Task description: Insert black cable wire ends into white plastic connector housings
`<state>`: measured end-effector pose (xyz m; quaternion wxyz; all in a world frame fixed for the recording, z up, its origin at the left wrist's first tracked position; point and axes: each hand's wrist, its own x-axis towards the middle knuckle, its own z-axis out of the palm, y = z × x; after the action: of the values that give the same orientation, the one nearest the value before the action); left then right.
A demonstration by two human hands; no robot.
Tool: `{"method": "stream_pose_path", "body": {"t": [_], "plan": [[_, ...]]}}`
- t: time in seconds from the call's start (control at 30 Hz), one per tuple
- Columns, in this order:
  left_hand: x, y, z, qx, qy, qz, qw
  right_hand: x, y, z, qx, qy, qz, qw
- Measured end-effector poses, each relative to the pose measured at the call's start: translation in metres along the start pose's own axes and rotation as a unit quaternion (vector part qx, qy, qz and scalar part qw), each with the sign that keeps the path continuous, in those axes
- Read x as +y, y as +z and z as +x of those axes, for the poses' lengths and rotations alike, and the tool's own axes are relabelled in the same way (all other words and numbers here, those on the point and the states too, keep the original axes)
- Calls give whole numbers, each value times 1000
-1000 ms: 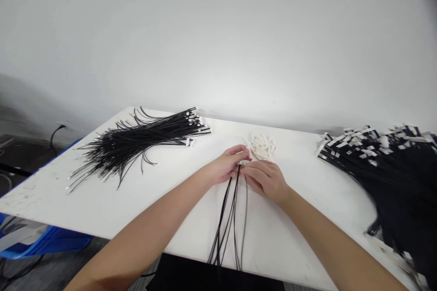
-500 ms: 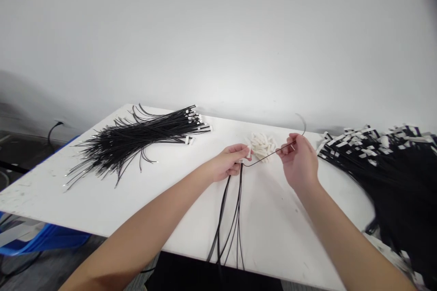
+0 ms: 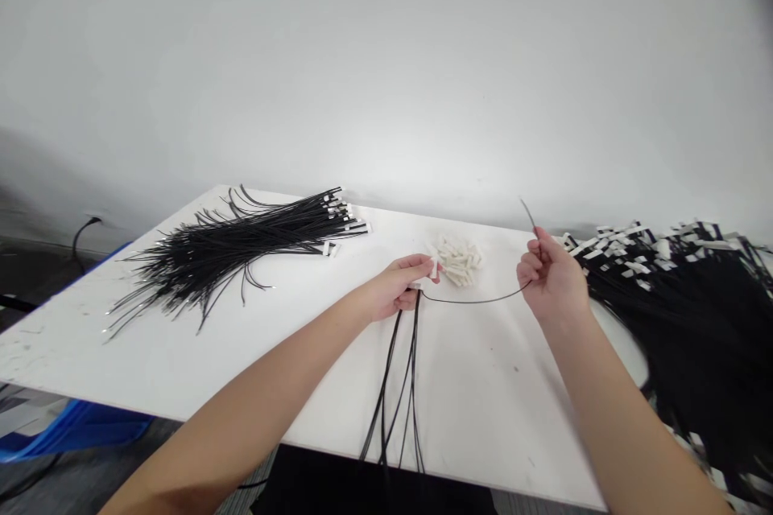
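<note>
My left hand (image 3: 397,288) is closed on several black cables (image 3: 413,366), which hang from it over the table's front edge. White tags show at the cables' upper ends. Between its thumb and fingertip is a small white piece (image 3: 433,266). My right hand (image 3: 551,273) is pinched on a single thin black cable (image 3: 477,302), which sags between the two hands; its free end rises above my right fingers. Behind and between the hands lies a heap of small white pieces (image 3: 459,260) like those in my left fingertips.
A large bundle of black cables (image 3: 241,245) with white-tagged ends lies on the left of the white table (image 3: 290,370). A thick pile of black cables (image 3: 700,330) fills the right side. Below the left edge is a blue bin (image 3: 90,424). A wall stands behind.
My right hand has moved right, away from my left hand. The single cable, straighter before, now sags, and its free end points upward.
</note>
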<state>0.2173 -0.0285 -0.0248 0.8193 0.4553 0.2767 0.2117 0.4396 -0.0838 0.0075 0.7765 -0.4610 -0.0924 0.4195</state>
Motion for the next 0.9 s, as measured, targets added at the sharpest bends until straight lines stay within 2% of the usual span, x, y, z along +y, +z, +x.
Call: {"method": "stream_pose_path", "body": {"t": [0.07,0.17,0.27,0.37,0.53,0.9], "plan": [[0,0,0,0,0,-5,1000,4,3,-8,-46,-3,-70,996],[1,1,0,-2,-1,-8,1000,12,6,-20,-102,-67,-185,975],[1,2,0,-1,-4,-13,1000,21,10,-30,-105,-134,-257,951],[2,2,0,2,-1,-12,1000,27,13,-38,-113,-159,-305,932],[2,2,0,3,-4,-15,1000,31,15,-42,-106,-191,-326,920],[1,1,0,2,-7,-10,1000,32,13,-41,-107,-189,-339,915]]}}
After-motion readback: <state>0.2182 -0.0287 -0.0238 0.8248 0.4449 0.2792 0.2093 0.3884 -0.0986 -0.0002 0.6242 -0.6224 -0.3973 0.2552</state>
